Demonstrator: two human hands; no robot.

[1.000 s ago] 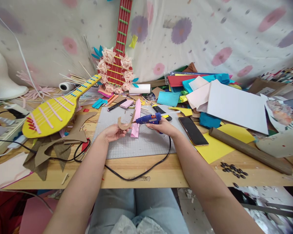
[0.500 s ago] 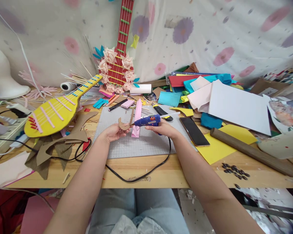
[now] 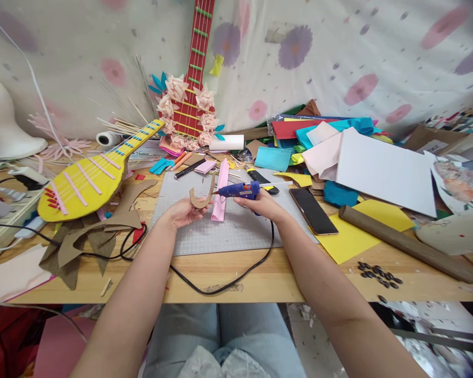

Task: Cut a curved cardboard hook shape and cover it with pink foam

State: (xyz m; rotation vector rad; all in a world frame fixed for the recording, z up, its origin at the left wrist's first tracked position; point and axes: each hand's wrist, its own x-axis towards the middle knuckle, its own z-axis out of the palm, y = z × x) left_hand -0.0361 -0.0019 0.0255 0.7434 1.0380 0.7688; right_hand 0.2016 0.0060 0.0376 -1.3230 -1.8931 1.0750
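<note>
Between the fingers of my left hand (image 3: 181, 212) is a curved, hook-shaped piece of brown cardboard (image 3: 201, 201). My right hand (image 3: 263, 203) is wrapped round a blue hot glue gun (image 3: 239, 190), with a pale glue stick (image 3: 278, 184) poking out of its back. The gun's nozzle points left and is close to the cardboard; I cannot tell whether they touch. Under the gun, a folded pink paper strip (image 3: 219, 212) lies on the grey cutting mat (image 3: 236, 239). A black and yellow utility knife (image 3: 271, 189) rests behind my right hand.
A black cord (image 3: 216, 292) loops along the table's front. To the right are a phone (image 3: 313, 211), yellow paper (image 3: 342, 244), a brown tube (image 3: 402, 244) and several black beads (image 3: 380, 275). A yellow paper lute (image 3: 84, 184) and cardboard scraps (image 3: 73, 247) lie left; a red flowered guitar (image 3: 189, 115) stands behind.
The glue gun's nozzle has shifted slightly right along the cardboard piece. Both hands keep their holds, and the camera view has moved very slightly.
</note>
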